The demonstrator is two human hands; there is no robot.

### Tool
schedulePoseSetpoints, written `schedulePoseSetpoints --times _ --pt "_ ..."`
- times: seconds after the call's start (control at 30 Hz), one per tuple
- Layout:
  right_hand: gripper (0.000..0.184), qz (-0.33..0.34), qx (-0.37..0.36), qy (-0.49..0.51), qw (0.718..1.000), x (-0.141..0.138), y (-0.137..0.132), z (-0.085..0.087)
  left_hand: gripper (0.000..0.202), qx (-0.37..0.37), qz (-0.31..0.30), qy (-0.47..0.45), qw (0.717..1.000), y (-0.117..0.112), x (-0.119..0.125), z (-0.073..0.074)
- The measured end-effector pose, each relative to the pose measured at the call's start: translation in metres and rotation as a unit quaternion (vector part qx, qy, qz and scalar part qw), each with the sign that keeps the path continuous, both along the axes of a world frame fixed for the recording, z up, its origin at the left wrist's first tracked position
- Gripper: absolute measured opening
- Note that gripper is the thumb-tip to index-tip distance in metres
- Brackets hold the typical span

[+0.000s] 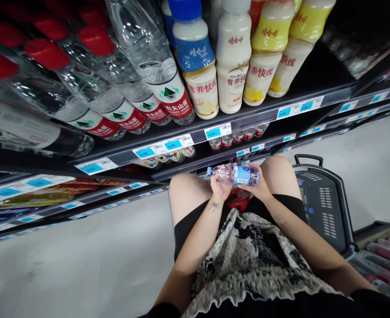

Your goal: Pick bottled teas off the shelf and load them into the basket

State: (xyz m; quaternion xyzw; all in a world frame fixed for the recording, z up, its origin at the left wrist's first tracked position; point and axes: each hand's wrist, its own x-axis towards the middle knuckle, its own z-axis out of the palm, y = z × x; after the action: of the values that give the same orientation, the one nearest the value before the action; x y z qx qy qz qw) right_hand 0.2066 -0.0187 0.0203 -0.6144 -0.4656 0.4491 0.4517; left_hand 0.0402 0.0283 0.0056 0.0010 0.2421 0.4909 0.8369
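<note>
A clear water bottle (230, 174) with a blue cap and a blue label lies sideways above my knees. My left hand (220, 186) is closed round its neck end, near the cap. At the base end, my right hand (256, 186) grips the bottle by its lower part. The cap points to the left and looks screwed on. Something red (238, 199) shows below the bottle, between my legs; its kind is hard to make out.
Ahead stands a shelf (168, 152) with price tags. On it are water bottles (178, 99) with red labels and milk drink bottles (234, 57). A dark basket (327, 203) with a handle is on the floor at my right. More bottles (380, 269) lie at the lower right.
</note>
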Motion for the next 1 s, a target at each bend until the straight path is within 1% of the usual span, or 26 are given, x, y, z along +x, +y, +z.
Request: schedulePoseSetpoints --times 0.1,0.3,0.43,0.57,0.63,0.7,0.77,0.83,0.9,0.93,1.0 --pt "0.096 0.001 0.001 0.003 1.0 0.0 0.0 -0.001 0.049 -0.009 0.001 0.005 1.0 0.0 0.0 0.001" --pt "0.096 0.0 0.002 0.007 1.0 0.0 0.0 -0.001 0.044 -0.004 0.011 -0.018 1.0 0.0 0.0 0.001" --pt "0.095 -0.002 0.002 0.011 1.0 0.0 0.0 -0.001 0.049 -0.006 0.006 0.006 1.0 0.0 0.001 0.0" --pt "0.087 -0.008 -0.007 0.007 1.0 0.0 0.001 0.0 0.059 -0.002 -0.003 0.038 0.999 0.0 0.0 0.001" --pt "0.083 -0.013 -0.025 -0.002 1.0 0.0 0.001 0.004 0.064 0.001 0.002 0.049 0.999 0.0 0.0 0.004" --pt "0.075 -0.02 -0.053 0.004 0.998 0.0 0.002 0.008 0.067 0.0 0.008 0.056 0.998 -0.001 0.0 0.008" --pt "0.063 -0.035 -0.088 0.047 0.994 0.001 0.004 0.013 0.069 0.001 0.001 0.061 0.998 -0.001 0.0 0.012" --pt "0.053 -0.044 -0.13 0.111 0.984 0.002 0.007 0.017 0.071 0.015 -0.012 0.058 0.998 -0.001 0.001 0.013" --pt "0.045 -0.029 -0.173 0.168 0.97 0.003 0.008 0.019 0.069 0.039 -0.013 0.048 0.998 -0.001 0.001 0.013" --pt "0.044 -0.012 -0.194 0.192 0.962 0.003 0.008 0.019 0.066 0.049 -0.008 0.048 0.998 -0.001 0.001 0.012" --pt "0.051 0.024 -0.23 0.236 0.944 0.001 0.006 0.018 0.062 0.063 -0.007 0.053 0.997 -0.001 0.001 0.011"
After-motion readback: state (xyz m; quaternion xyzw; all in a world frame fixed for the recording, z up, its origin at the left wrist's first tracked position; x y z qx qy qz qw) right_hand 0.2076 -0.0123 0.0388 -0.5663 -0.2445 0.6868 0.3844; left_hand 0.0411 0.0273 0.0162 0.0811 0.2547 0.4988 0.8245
